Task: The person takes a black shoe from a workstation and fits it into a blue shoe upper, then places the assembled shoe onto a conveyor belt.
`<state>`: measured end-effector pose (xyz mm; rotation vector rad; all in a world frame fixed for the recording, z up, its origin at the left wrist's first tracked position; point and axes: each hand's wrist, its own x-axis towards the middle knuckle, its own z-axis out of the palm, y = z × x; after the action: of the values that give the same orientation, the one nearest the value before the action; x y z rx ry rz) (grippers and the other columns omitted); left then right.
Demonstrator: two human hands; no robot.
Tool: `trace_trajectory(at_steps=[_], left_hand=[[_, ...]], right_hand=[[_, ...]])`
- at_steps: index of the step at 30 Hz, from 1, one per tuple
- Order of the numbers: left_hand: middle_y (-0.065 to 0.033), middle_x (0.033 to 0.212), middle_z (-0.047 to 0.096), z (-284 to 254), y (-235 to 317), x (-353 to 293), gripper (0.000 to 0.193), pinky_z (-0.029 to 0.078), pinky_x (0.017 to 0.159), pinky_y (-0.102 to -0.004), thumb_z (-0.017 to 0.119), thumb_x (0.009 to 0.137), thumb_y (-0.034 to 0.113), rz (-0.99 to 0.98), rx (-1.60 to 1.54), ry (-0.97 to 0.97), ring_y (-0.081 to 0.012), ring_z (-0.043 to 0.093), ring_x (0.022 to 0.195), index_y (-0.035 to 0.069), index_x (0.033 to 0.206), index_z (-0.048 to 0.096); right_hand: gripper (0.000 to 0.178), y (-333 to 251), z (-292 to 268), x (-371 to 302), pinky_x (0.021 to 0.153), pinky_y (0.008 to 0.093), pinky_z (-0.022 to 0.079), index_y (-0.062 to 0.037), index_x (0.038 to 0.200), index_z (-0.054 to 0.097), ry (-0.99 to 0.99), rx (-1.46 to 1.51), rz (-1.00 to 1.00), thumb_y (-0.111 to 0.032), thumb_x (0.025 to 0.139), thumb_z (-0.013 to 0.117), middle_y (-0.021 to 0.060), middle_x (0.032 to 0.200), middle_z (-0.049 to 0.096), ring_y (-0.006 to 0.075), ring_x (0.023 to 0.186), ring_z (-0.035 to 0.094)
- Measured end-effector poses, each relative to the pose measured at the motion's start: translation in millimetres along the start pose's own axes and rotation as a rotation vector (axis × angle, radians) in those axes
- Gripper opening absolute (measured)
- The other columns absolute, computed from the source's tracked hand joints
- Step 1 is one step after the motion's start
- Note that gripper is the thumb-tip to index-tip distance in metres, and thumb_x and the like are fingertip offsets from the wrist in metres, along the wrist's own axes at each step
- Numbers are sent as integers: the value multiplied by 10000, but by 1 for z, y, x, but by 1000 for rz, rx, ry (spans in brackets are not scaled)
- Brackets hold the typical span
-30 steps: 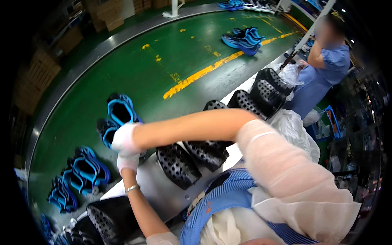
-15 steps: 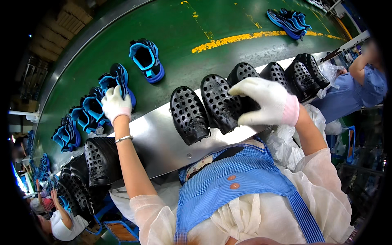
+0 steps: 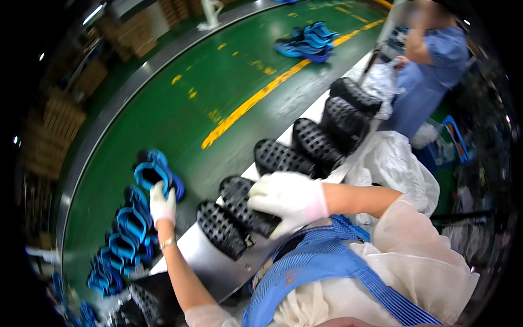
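Observation:
My left hand (image 3: 163, 207), in a white glove, has its fingers curled at the collar of a black-and-blue sneaker (image 3: 151, 170) on the green surface. My right hand (image 3: 290, 201), gloved too, curves over a black shoe-shaped form (image 3: 238, 197) full of holes, fingers on its top and thumb toward its near end. A second perforated form (image 3: 218, 226) lies just left of it, on the metal ledge (image 3: 196, 256). Several more forms (image 3: 280, 158) line the ledge beyond my right hand. What lies under the right palm is hidden.
Several sneakers (image 3: 128, 245) stand in a row left of my left hand, and others (image 3: 308, 41) sit at the far side. More dark forms (image 3: 144, 300) are at lower left. White plastic bags (image 3: 392, 169) hang at right, near a person in blue (image 3: 436, 71).
The view has swung to the right. My right hand's fingers have drawn in from wide apart onto the black form. My left hand stays at the sneakers.

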<state>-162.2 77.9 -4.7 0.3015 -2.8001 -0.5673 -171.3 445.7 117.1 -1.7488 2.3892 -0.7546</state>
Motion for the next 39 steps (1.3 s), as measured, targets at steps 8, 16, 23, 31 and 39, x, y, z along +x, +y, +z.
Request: trace_trajectory(at_steps=[8,16,23,31,39], left_hand=[[-169,960,631,-9,43,-36,324,483,802,-368,649,825,264,-29,-98,-57,-314,619,874,7,1022,637],[-167,1258,537,-61,67,-54,550,486,821,-308,532,941,356,-173,-827,24,-191,590,966,-47,1310,469],[-183,1457,334,-90,139,-83,1025,303,1100,-422,468,806,732,-43,-1709,-269,-310,375,1320,-47,1425,222],[-161,1241,520,-77,112,-80,826,413,997,-386,433,894,630,-48,-1842,-102,-256,526,1128,-12,1396,296],[-156,1208,535,-55,83,-78,499,475,955,-375,495,976,306,-44,-1772,111,-245,556,1099,-17,1332,362]], right_hand=[[495,0,0,0,780,396,480,-9,892,574,52,51,-49,-341,565,741,157,922,564,318,898,564],[577,-22,-44,23,800,395,482,-53,1008,539,166,93,-63,-354,587,793,137,1051,557,320,948,558],[548,-37,-25,70,792,397,486,-40,1029,547,198,211,-280,-298,605,779,133,1010,558,319,966,549],[496,-37,-10,96,735,413,506,-14,1050,555,-62,314,36,-365,724,681,163,915,582,339,860,604],[438,-19,16,117,645,413,529,-4,859,551,9,68,104,-418,765,660,185,828,582,351,728,627]])
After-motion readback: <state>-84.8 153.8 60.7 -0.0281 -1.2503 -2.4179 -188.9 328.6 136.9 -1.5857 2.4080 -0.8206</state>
